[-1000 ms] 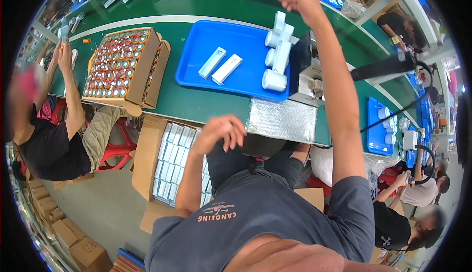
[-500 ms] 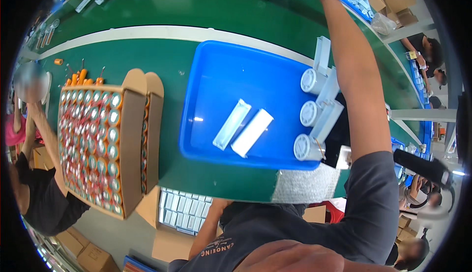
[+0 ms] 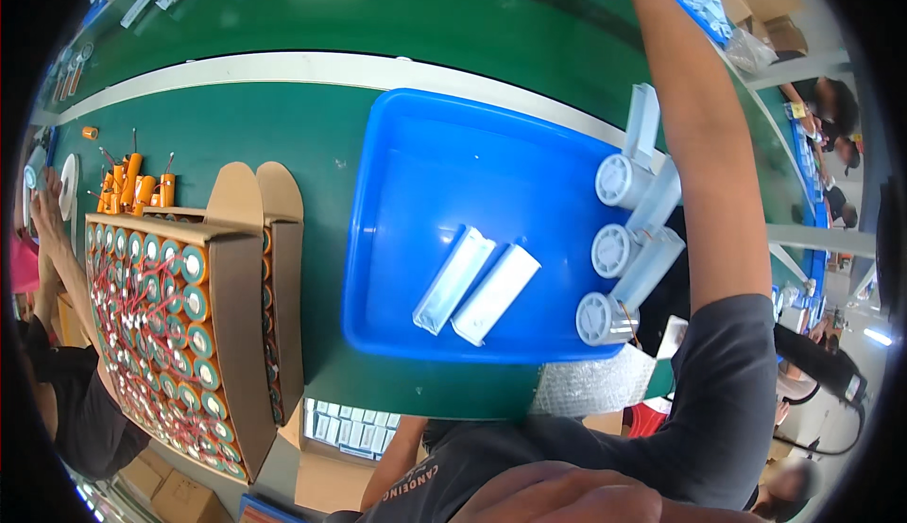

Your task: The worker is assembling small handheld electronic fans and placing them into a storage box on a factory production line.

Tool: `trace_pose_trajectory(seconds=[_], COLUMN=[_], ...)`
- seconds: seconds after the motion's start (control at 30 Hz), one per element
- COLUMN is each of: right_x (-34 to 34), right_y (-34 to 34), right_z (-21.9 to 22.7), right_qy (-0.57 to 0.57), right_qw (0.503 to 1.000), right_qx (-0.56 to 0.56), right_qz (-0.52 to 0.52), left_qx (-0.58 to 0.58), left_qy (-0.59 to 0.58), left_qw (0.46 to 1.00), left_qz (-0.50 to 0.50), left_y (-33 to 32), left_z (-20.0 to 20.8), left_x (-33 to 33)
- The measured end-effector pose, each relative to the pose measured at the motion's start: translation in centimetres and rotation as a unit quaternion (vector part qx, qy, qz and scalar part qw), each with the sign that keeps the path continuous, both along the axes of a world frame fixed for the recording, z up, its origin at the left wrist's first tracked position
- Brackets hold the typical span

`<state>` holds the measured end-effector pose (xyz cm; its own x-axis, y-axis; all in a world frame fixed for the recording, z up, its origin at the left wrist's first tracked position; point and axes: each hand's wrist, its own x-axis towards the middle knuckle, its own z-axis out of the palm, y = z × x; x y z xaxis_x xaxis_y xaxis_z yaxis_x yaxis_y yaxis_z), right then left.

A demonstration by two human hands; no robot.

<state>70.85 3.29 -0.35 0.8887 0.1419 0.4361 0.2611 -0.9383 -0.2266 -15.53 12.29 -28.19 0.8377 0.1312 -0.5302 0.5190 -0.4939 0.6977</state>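
green bench fills most of what i see, with a pale stripe curving across it. nearest me, my left forearm hangs below the bench edge; the hand itself is hidden, so i cannot tell whether it is open or closed.

just beyond sits a blue tray, mostly bare. two white sleeves lie side by side in it, touching, slanted toward the near right corner. they look like thin hollow plastic, so i judge them light, stiff and a bit slick; pinching one across its short sides near the middle seems safest, not squeezing the open ends. along the tray's right rim three white tubes lean with their round caps facing me.

to my left a cardboard box holds rows of teal-capped cells with red wires, and orange cells lie loose behind it.

farthest off, my right arm stretches over the tray toward the top edge; its hand is cut off there, so i cannot tell its grip.
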Motion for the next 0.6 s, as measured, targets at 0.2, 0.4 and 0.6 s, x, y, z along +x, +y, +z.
trace_pose_trajectory(seconds=[0.2,0.4,0.6], right_x=[-6.4,-30.4,-26.8], right_y=[-1.9,0.5,-6.2], right_z=[12.3,17.9,14.5], right_qy=[0.541,0.569,0.665], right_qw=[0.800,0.731,0.701], right_qx=[-0.258,-0.374,-0.201], right_qz=[-0.025,0.047,0.161], left_qx=[-0.033,0.007,-0.092], left_qy=[-0.056,-0.329,-0.216], left_qw=[0.998,0.939,0.963], left_qz=[-0.024,0.104,0.134], left_y=[-1.3,-1.2,-1.2], left_z=[0.4,6.6,8.6], left_x=[-0.3,5.1,6.1])
